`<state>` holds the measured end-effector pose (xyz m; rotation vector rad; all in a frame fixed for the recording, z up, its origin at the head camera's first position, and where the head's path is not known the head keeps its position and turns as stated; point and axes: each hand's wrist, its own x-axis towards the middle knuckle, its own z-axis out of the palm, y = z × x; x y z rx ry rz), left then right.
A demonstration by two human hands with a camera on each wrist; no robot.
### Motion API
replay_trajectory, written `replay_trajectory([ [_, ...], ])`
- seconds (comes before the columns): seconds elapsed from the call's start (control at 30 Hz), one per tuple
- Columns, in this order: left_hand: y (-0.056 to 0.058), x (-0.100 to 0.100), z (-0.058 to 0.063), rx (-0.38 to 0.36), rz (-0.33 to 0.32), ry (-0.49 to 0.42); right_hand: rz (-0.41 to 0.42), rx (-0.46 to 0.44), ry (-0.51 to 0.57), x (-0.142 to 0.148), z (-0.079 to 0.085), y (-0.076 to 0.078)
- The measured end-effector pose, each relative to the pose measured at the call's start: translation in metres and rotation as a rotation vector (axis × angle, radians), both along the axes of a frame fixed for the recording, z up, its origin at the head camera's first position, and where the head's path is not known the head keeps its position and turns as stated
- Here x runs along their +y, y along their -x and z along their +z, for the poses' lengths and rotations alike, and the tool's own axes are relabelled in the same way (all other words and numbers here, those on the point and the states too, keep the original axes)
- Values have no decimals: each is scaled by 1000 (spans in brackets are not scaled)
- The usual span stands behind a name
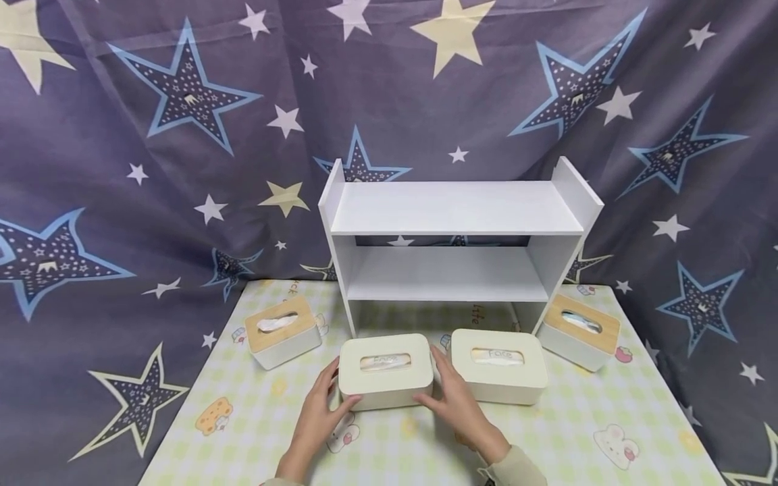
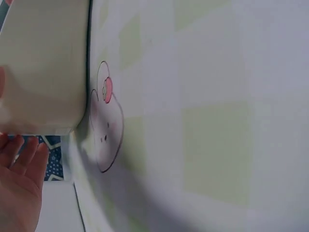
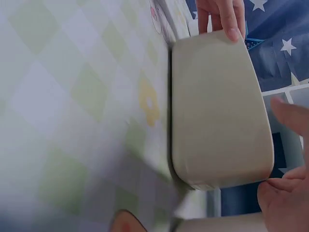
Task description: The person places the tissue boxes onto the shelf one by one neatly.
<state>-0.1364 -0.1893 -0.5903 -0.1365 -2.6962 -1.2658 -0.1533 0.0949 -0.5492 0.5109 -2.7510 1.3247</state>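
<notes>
A cream tissue box (image 1: 383, 378) with an oval slot and "Face" printed inside it stands at the front middle of the table. My left hand (image 1: 319, 412) grips its left end, fingers along the side and thumb at the front edge. At its right end is my right hand (image 1: 458, 398), thumb by the front corner and fingers along the side. The right wrist view shows the box's front face (image 3: 217, 111) low over the cloth, with left-hand fingers (image 3: 224, 17) at the far end. In the left wrist view, the left fingers (image 2: 24, 162) lie beside the box end.
A second cream tissue box (image 1: 498, 385) stands just right of the right hand. Behind is a white two-tier shelf (image 1: 446, 273). Wood-topped tissue boxes flank it, one at left (image 1: 282, 334), one at right (image 1: 580, 331). A checked cloth (image 1: 243, 445) covers the table; a star-patterned curtain (image 1: 389, 88) hangs behind.
</notes>
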Motion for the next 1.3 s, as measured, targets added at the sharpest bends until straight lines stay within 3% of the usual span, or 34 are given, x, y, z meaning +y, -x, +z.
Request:
replay_trajectory([
  [0.17,-3,0,-4,-2,2,-153,-26,-38,30,-4,-7,-1],
  [0.47,-5,1,-4,-16,11,-302,-76,-12,52,-8,-16,-6],
  [0.73,-6,3,-1,-82,75,-363,-105,7,98,-14,-18,-5],
  [1.3,-7,3,6,-96,99,-437,-120,-38,177,-16,-13,-3],
])
